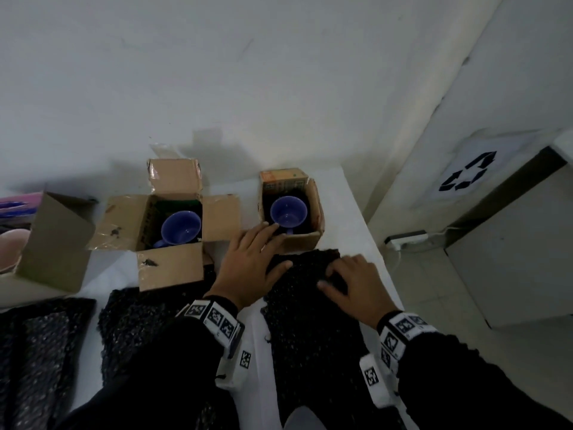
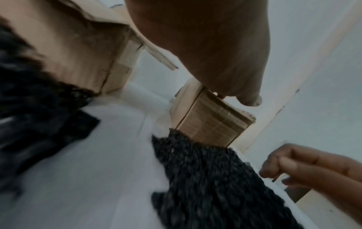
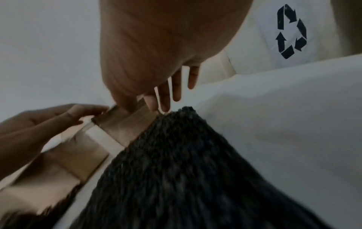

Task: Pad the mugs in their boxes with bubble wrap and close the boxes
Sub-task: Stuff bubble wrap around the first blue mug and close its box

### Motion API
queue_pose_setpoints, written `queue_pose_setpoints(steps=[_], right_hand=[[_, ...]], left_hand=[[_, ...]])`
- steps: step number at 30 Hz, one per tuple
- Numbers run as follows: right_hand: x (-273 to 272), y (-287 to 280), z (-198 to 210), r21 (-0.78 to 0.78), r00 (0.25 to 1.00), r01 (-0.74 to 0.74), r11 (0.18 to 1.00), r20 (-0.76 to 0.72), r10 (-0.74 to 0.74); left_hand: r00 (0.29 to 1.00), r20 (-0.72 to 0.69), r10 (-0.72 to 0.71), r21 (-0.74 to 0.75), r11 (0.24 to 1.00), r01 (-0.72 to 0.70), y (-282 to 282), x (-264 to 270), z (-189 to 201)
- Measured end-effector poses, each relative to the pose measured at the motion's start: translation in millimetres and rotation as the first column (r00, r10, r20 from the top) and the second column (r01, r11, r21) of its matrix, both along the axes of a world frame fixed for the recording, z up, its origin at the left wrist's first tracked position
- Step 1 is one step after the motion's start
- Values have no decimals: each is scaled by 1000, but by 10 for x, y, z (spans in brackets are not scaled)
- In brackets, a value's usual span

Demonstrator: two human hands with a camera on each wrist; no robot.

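Note:
Two open cardboard boxes stand on the white table, each with a purple mug inside. The larger box holds a tilted mug. The small box holds an upright mug. A black bubble wrap sheet lies in front of the small box. My left hand reaches over the sheet's left edge, fingers extended to the small box's near left corner. My right hand rests bent fingers on the sheet's far end; in the right wrist view its fingers spread just above the sheet.
A third open box stands at the far left beside pink items. More black bubble wrap sheets lie along the near table edge. The table's right edge drops to the floor, where a power strip and a recycling bin stand.

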State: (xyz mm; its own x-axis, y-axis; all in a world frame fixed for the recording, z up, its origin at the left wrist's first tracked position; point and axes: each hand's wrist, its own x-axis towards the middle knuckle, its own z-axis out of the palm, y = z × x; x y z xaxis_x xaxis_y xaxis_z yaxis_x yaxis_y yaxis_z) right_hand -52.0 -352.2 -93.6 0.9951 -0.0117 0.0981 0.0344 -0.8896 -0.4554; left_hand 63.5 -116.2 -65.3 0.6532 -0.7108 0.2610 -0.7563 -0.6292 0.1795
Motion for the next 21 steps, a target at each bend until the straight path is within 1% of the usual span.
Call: queue_pose_setpoints(steps=[1, 2, 3, 4, 6, 8, 9, 10, 11, 12, 13, 14, 15, 16, 17, 18, 19, 21], right_hand=[[-116, 37, -75, -67, 994, -25, 997, -107, 18], [-197, 69, -139, -117, 983, -48, 992, -179, 27], [-249, 102, -177, -137, 981, -49, 989, -194, 22], [-272, 128, -192, -136, 987, -22, 990, -163, 0], [-267, 188, -146, -107, 994, 81, 991, -61, -88], [-243, 228, -60, -15, 987, 160, 987, -11, -160], [-238, 240, -9, 75, 984, 178, 981, -3, -178], [-231, 251, 46, 195, 981, 189, 962, 11, -195], [-222, 267, 112, 337, 975, 205, 919, 16, -223], [-211, 294, 198, 466, 963, 239, 852, -4, -268], [-201, 333, 291, 566, 947, 290, 772, -50, -318], [-189, 378, 376, 644, 929, 334, 688, -101, -356], [-177, 420, 445, 702, 915, 360, 615, -136, -380], [-170, 459, 498, 742, 907, 365, 563, -147, -394], [-163, 489, 543, 766, 905, 355, 536, -137, -404], [-155, 502, 581, 772, 904, 338, 538, -107, -413], [-156, 488, 592, 760, 902, 325, 563, -70, -426], [-173, 406, 589, 722, 896, 303, 621, 6, -444]], left_hand=[[1000, 3, -3, 0, 1000, 3, 38, -86, -41], [1000, 5, -4, 3, 1000, 4, 72, -165, -74], [1000, 5, -3, 9, 1000, 3, 103, -242, -96], [1000, 5, 3, 11, 1000, -3, 131, -312, -109], [1000, -7, 31, 5, 1000, -31, 176, -440, -119], [996, -47, 71, -34, 997, -73, 190, -557, -111], [993, -87, 86, -69, 993, -92, 186, -618, -87], [984, -155, 92, -115, 987, -110, 175, -670, -70], [961, -266, 80, -168, 977, -128, 152, -715, -65], [904, -426, 47, -218, 964, -153, 120, -758, -49], [792, -610, 2, -253, 947, -197, 66, -801, -15], [636, -770, -38, -258, 932, -256, -4, -845, 15], [479, -875, -68, -240, 921, -307, -69, -885, 31], [357, -929, -93, -224, 911, -346, -121, -922, 33], [283, -953, -110, -214, 905, -367, -163, -945, 39], [248, -962, -111, -203, 900, -385, -184, -958, 43], [238, -967, -96, -190, 890, -415, -181, -955, 48], [259, -964, -53, -174, 864, -472, -131, -902, 55]])
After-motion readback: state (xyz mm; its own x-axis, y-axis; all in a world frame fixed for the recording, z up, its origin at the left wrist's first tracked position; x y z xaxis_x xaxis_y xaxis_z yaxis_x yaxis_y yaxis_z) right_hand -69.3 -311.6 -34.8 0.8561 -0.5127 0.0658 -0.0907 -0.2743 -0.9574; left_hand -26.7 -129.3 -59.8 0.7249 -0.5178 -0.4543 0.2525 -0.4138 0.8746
